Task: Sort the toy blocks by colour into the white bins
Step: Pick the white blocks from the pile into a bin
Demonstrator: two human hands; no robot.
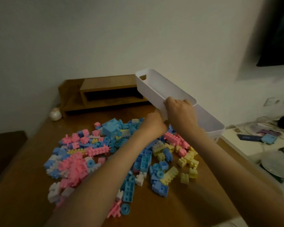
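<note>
A heap of pink, blue, yellow and white toy blocks (118,154) covers the middle of the wooden table (184,203). Both hands hold a long white bin (156,89) lifted off the table and tilted, its far end high. My right hand (180,112) grips the bin's near rim from above. My left hand (154,123) supports its near end from below. A second white bin (210,122) stands behind my right hand at the table's right edge. What lies inside either bin is hidden.
A wooden shelf riser (103,94) stands at the table's back against the wall, with a small round shell-like ornament (55,114) to its left. Right of the table, a white counter (252,145) holds cables, a phone and small items.
</note>
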